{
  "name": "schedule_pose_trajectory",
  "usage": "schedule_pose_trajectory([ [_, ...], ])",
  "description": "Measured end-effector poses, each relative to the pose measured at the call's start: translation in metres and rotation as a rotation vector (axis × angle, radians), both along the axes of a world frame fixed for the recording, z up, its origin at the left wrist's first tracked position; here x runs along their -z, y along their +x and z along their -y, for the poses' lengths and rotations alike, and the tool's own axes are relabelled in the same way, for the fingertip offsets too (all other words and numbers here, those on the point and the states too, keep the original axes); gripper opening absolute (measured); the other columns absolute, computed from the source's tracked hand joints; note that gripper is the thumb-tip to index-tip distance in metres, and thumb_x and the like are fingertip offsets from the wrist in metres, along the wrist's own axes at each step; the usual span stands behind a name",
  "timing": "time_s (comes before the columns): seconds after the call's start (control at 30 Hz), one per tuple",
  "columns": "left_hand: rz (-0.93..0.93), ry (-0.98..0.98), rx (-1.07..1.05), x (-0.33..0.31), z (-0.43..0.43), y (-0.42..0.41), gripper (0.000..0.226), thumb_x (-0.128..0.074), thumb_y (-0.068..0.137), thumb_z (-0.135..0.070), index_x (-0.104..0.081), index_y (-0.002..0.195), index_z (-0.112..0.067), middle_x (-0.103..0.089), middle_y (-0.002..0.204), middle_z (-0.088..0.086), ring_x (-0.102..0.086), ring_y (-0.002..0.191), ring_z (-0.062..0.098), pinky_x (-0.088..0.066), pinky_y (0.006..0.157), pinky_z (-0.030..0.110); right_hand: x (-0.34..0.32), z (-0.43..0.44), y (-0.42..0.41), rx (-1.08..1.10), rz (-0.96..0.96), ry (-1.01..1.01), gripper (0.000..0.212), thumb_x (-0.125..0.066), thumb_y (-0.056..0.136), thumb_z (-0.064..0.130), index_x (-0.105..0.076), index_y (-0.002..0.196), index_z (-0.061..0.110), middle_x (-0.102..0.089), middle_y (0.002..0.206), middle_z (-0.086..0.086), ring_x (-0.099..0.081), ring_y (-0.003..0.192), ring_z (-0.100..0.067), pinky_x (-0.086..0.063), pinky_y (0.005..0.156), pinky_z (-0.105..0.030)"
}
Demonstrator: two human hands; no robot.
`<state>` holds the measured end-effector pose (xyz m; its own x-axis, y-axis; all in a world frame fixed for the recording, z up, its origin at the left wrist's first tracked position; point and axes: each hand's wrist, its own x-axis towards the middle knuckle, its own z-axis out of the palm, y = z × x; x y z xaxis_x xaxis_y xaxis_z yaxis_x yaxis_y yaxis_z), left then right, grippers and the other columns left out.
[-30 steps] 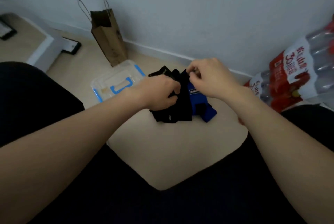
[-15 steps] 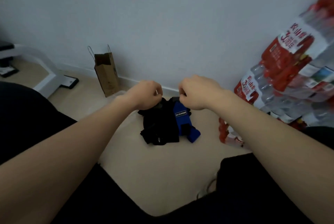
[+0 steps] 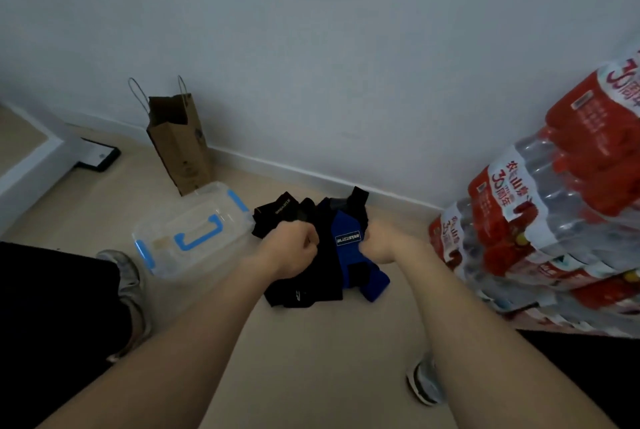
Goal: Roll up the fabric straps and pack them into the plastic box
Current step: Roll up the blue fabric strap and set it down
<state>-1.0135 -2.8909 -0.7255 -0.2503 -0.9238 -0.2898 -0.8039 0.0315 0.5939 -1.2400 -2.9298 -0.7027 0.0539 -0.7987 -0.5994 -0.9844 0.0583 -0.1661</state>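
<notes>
A heap of black and blue fabric straps point(image 3: 325, 262) lies on the beige floor near the wall. On top sits a blue strap point(image 3: 348, 238) with a white label. My left hand point(image 3: 294, 248) has its fingers curled round black strap fabric on the heap's left side. My right hand point(image 3: 381, 243) grips the right edge of the blue strap. A clear plastic box point(image 3: 162, 248) with a blue handle and blue clips stands on the floor left of the heap, its lid on.
A brown paper bag point(image 3: 180, 148) stands against the wall behind the box. Shrink-wrapped packs of water bottles point(image 3: 540, 231) are stacked at the right. My shoes point(image 3: 130, 286) and dark trouser legs flank the floor space. A white frame runs along the far left.
The view has tilted down and the plastic box shows again. Both hands have dropped from above the heap onto it and spread apart either side of the blue strap.
</notes>
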Motion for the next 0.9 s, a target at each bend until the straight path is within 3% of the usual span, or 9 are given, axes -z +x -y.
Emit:
schedule_pose_trajectory([
  [0.17, 0.069, 0.128, 0.064, 0.049, 0.023, -0.005, 0.021, -0.058, 0.102, -0.025, -0.073, 0.113, -0.016, -0.073, 0.106, 0.002, -0.070, 0.095, 0.023, -0.062, 0.087, 0.045, 0.071, 0.009, -0.031, 0.125, 0.011, 0.088, 0.016, -0.055, 0.104, 0.018, -0.058, 0.089, 0.014, -0.059, 0.094, -0.002, -0.059, 0.090, -0.022, -0.046, 0.069, -0.028],
  [0.27, 0.117, 0.165, 0.111, 0.077, 0.024, -0.009, 0.032, -0.057, 0.105, -0.029, -0.066, 0.133, -0.014, -0.059, 0.130, 0.006, -0.063, 0.112, 0.026, -0.055, 0.099, 0.038, 0.102, 0.001, -0.037, 0.285, 0.199, 0.001, 0.009, -0.052, 0.103, 0.010, -0.053, 0.111, 0.015, -0.054, 0.098, 0.004, -0.054, 0.084, -0.014, -0.042, 0.063, -0.027],
  [0.33, 0.110, 0.188, 0.081, 0.095, 0.017, -0.008, 0.045, -0.058, 0.105, -0.031, -0.054, 0.148, -0.019, -0.042, 0.144, 0.006, -0.059, 0.119, 0.027, -0.052, 0.105, 0.037, 0.120, -0.008, -0.038, 0.374, 0.380, -0.059, 0.050, -0.052, 0.104, 0.004, -0.037, 0.151, 0.011, -0.055, 0.118, -0.001, -0.052, 0.094, -0.014, -0.045, 0.076, -0.026],
  [0.4, 0.086, 0.210, 0.043, 0.108, 0.008, -0.009, 0.056, -0.060, 0.104, -0.031, -0.045, 0.156, -0.019, -0.032, 0.152, 0.007, -0.059, 0.121, 0.029, -0.053, 0.106, 0.039, 0.133, -0.017, -0.036, 0.446, 0.493, -0.030, 0.070, -0.055, 0.104, 0.003, -0.020, 0.164, 0.012, -0.051, 0.129, 0.001, -0.052, 0.105, -0.014, -0.043, 0.089, -0.021],
  [0.47, 0.070, 0.238, 0.040, 0.118, 0.002, -0.010, 0.064, -0.061, 0.103, -0.032, -0.038, 0.161, -0.018, -0.028, 0.160, 0.008, -0.059, 0.125, 0.030, -0.053, 0.105, 0.039, 0.145, -0.023, -0.033, 0.510, 0.546, -0.009, 0.065, -0.065, 0.102, 0.006, -0.036, 0.160, 0.014, -0.057, 0.129, 0.005, -0.057, 0.110, -0.016, -0.047, 0.092, -0.024],
  [0.57, 0.109, 0.261, 0.088, 0.124, -0.004, -0.009, 0.068, -0.061, 0.103, -0.031, -0.033, 0.164, -0.020, -0.014, 0.173, 0.008, -0.052, 0.140, 0.035, -0.050, 0.110, 0.039, 0.148, -0.019, -0.028, 0.502, 0.577, -0.033, 0.020, -0.076, 0.098, 0.015, -0.076, 0.118, 0.014, -0.078, 0.110, -0.001, -0.072, 0.101, -0.021, -0.059, 0.087, -0.030],
  [0.67, 0.069, 0.197, 0.033, 0.123, -0.009, -0.006, 0.053, -0.063, 0.102, -0.026, -0.050, 0.153, -0.019, -0.015, 0.172, 0.008, -0.050, 0.143, 0.033, -0.047, 0.113, 0.033, 0.128, -0.011, -0.017, 0.531, 0.667, -0.128, 0.013, -0.072, 0.101, 0.024, -0.078, 0.100, 0.013, -0.079, 0.096, -0.001, -0.075, 0.092, -0.019, -0.061, 0.077, -0.025],
  [0.8, -0.226, 0.044, -0.299, 0.104, -0.007, -0.011, 0.016, -0.061, 0.105, -0.022, -0.076, 0.108, -0.019, -0.063, 0.123, 0.002, -0.066, 0.096, 0.009, -0.053, 0.089, 0.032, 0.089, 0.000, 0.006, 0.580, 0.796, -0.406, 0.013, -0.066, 0.103, 0.023, -0.073, 0.095, 0.015, -0.076, 0.092, -0.002, -0.073, 0.087, -0.021, -0.059, 0.075, -0.034],
  [0.9, -0.554, 0.212, -0.551, 0.076, 0.000, -0.022, 0.033, -0.050, 0.112, -0.039, -0.076, 0.104, -0.022, -0.077, 0.102, 0.002, -0.075, 0.094, 0.020, -0.057, 0.078, 0.038, 0.062, 0.001, 0.024, 0.609, 0.978, -0.451, 0.016, -0.065, 0.104, 0.018, -0.079, 0.109, 0.021, -0.080, 0.101, 0.000, -0.076, 0.096, -0.022, -0.062, 0.085, -0.038],
])
